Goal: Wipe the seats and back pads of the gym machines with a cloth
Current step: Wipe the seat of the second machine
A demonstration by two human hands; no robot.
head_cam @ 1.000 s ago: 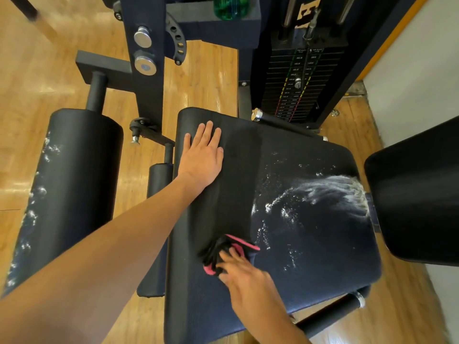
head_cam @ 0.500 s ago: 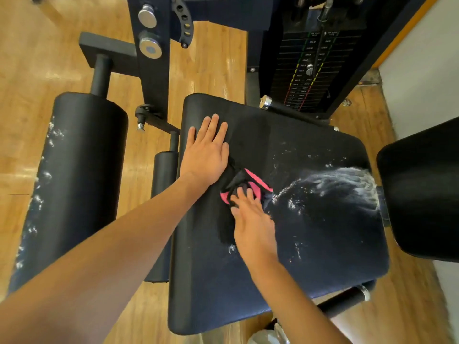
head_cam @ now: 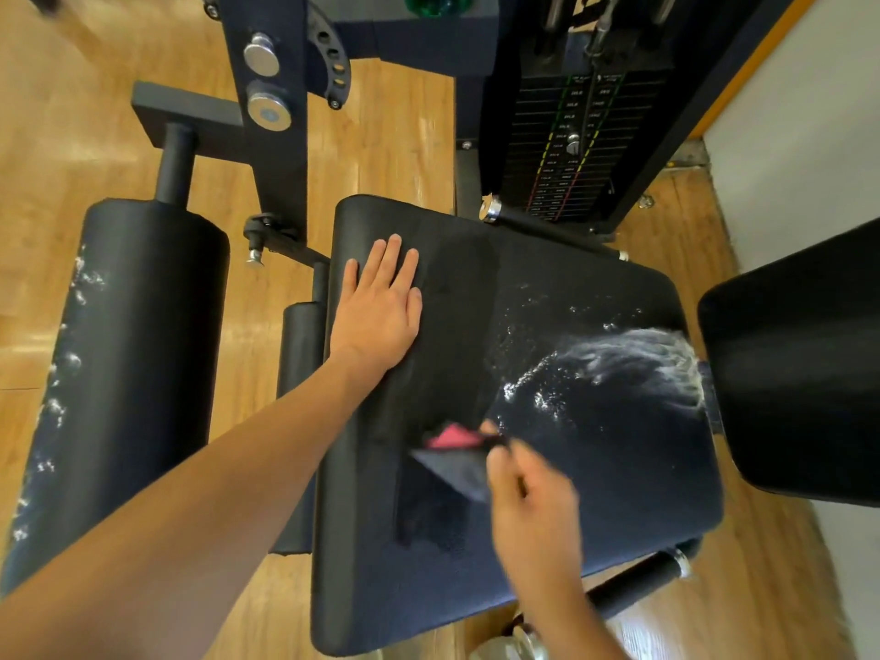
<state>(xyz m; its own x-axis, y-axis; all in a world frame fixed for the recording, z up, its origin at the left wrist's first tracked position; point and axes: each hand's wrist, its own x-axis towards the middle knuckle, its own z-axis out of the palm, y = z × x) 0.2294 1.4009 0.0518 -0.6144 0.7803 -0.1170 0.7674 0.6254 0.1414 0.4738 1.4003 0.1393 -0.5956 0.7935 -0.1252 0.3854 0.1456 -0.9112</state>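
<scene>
The fingers (head_cam: 395, 264) of the left hand (head_cam: 381, 312) lie straight and close together, flat on the far left part of the black padded seat (head_cam: 595, 493) of the gym machine. The right hand (head_cam: 533, 507), blurred, has its fingers curled round the black and pink cloth (head_cam: 452, 457), gripping it at the near middle of the seat; a pink fold shows at the top of the cloth and a dark grey flap hangs towards the left.

In the head view the seat is a broad, rounded rectangle of dark textured vinyl. A wiped band runs down its left half, matt and darker, while white foamy streaks and droplets (head_cam: 628, 364) spread over the right half, thickest at the right edge beside the black back pad (head_cam: 800, 373). To the left stands a black cylindrical roller pad (head_cam: 128, 354), flecked with white spots along its left side. Beyond the seat rises the black weight stack (head_cam: 566, 150) with coloured markings and a silver selector pin. The floor (head_cam: 395, 150) is pale wooden planks.
</scene>
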